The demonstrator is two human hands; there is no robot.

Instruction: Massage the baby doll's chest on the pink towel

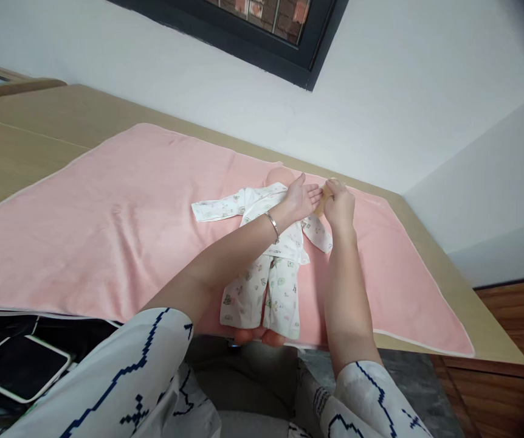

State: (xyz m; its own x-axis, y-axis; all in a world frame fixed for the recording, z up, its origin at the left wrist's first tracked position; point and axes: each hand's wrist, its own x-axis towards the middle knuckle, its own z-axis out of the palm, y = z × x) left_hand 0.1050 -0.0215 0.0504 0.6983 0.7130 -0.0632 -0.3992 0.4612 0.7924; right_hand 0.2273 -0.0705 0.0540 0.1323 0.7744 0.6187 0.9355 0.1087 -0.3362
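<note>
A baby doll [280,176] lies on its back on a pink blanket [107,182], its feet toward me. It wears a white printed top [262,204] and matching trousers [284,286]. Across the doll's chest reaches my left hand [302,199], palm up with the fingers stretched out, beside the doll's head. My right hand [339,204] is just right of it, its fingers closed round a small yellowish thing [320,208] whose kind I cannot make out. One sleeve [219,208] of the top lies spread to the left; the other sleeve [317,232] lies below my hands.
The blanket covers much of a wooden table [490,340] set against a white wall [380,91]. A dark-framed window [307,67] is above. At lower left a device with a black screen [20,368] stands by the table's front edge.
</note>
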